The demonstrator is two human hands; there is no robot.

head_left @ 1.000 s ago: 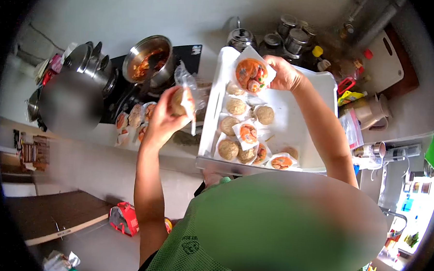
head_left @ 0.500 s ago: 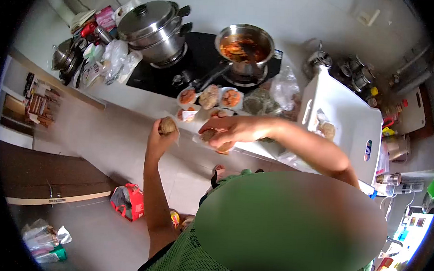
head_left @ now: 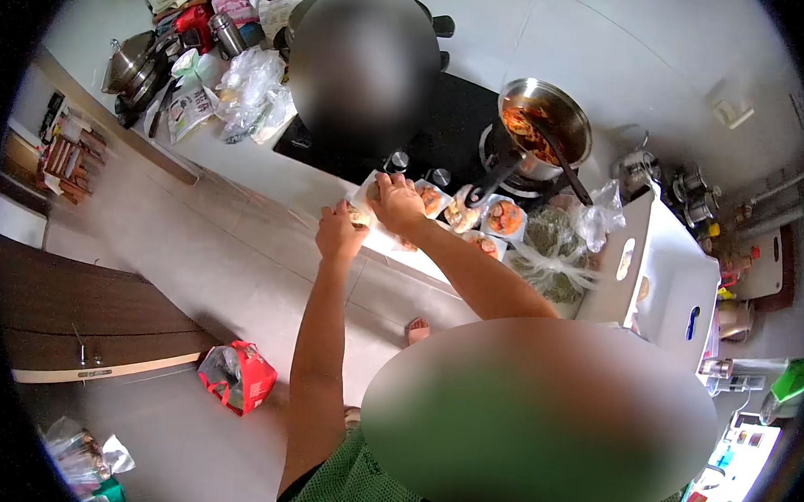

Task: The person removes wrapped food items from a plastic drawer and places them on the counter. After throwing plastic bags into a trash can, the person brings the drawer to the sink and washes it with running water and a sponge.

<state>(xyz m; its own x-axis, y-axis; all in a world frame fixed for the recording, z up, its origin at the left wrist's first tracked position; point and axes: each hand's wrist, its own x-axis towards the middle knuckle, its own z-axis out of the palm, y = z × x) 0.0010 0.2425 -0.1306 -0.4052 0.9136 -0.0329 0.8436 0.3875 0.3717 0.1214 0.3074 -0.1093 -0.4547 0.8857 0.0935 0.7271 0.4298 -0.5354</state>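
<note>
My left hand (head_left: 338, 237) is closed around a round, brownish bun-like piece (head_left: 359, 216) at the counter's front edge. Just right of it, my right hand (head_left: 399, 205) reaches down with its fingers curled over another round piece (head_left: 374, 191) on white paper, by the hob. Most of that piece is hidden under the fingers. Beside my right hand sit several round food pieces on white paper squares, among them an orange-topped one (head_left: 504, 217) and a pale lumpy one (head_left: 461, 216).
A steel saucepan (head_left: 545, 89) with reddish food and a dark utensil stands on the black hob (head_left: 466, 110). Its handle points toward the food pieces. A tied plastic bag (head_left: 546, 244) and a white bin (head_left: 626, 261) are to the right. A red bag (head_left: 257, 379) lies on the floor.
Both hands have moved forward and left, from over the floor and counter edge to the counter beside the hob, each with a round piece. The view has turned and shifted.
</note>
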